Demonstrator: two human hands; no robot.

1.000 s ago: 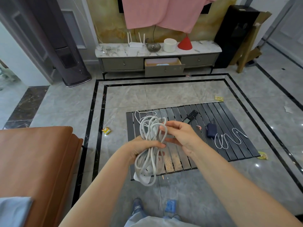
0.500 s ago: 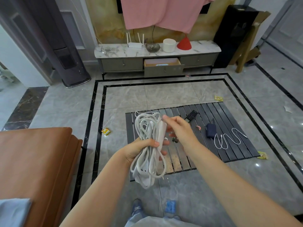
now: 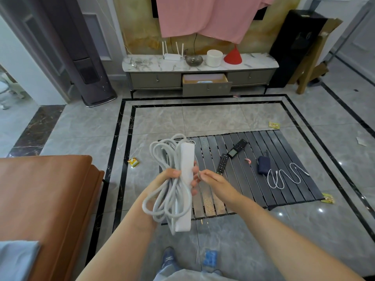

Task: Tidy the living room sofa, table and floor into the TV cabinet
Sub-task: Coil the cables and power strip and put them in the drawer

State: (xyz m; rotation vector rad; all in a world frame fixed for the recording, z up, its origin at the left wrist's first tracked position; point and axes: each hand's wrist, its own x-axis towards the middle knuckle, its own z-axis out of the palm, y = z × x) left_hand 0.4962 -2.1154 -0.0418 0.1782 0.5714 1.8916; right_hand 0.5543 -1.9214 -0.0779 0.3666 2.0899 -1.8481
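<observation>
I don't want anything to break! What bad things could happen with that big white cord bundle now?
1. The left hand grips the power strip and its coiled cord only around the middle. Loose loops hang below and might slip free or snag.
2. Snack wrappers lie on the floor on the way to the open drawer, so a foot could slip.
3. The bundle looks bulky and may not fit the drawer easily.

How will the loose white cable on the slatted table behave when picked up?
The white cable lies in loose wavy loops, so it is probably floppy and would dangle. It looks thin, so likely light. Its ends may drag or snag between the slats of the table.
</observation>
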